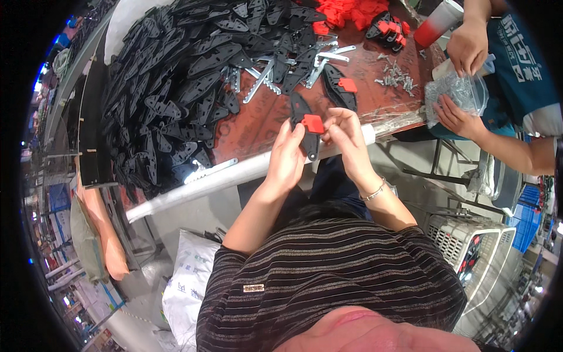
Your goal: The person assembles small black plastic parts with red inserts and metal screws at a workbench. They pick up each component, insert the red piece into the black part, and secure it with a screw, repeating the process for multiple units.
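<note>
My left hand holds a black plastic bracket upright at the table's near edge. A red plastic tab sits on the middle of that bracket, beside my left thumb. Just right of the tab is my right hand, its thumb and fingers bent together; whatever they may pinch is too small to make out. Beyond my hands, another black bracket with a red tab on it lies on the table. Metal strips with holes lie loose at the edge of the heap.
A large heap of black brackets covers the table's left. Red tabs are piled at the back, near a red-and-white cup. Small screws lie at right. A co-worker's hands hold a clear bag. A white crate stands low right.
</note>
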Motion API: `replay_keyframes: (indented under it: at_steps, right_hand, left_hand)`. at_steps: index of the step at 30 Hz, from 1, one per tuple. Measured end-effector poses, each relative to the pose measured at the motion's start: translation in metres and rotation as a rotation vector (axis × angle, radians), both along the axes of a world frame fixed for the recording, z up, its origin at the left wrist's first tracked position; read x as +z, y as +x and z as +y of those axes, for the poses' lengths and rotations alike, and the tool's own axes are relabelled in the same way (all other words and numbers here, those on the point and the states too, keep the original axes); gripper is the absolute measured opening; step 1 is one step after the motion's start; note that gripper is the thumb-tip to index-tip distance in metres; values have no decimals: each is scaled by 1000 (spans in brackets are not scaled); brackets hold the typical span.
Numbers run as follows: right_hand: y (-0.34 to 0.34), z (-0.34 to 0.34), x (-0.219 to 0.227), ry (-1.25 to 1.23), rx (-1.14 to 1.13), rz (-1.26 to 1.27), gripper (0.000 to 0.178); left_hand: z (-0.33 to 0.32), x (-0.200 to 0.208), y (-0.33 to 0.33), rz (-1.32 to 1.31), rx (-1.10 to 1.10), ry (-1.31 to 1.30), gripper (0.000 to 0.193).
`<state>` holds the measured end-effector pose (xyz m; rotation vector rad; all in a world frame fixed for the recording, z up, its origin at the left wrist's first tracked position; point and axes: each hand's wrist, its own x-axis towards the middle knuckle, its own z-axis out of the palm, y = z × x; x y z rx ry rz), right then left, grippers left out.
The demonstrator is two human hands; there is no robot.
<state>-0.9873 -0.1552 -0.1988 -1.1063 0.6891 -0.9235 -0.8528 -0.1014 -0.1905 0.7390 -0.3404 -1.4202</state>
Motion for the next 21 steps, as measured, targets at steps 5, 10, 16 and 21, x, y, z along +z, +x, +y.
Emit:
replay_keyframes:
  at_steps: [5,10,16,21]
  right_hand:
    - [4,-1,11,-84,3,114,38]
    - [-6,-30,17,-133,-129,117,31]
    - [-17,-94,14,-262,-250,238,21]
    - [-17,-107,-8,-702,-353,747,22]
  left_hand:
    - [-5,-1,-1,-60,-86,34,31]
    - [-3,-6,0,-106,-86,53,36]
    - [-2,-8,4,-227,-93,40,41]
    - [-11,-4,1,-201,-95,16,45]
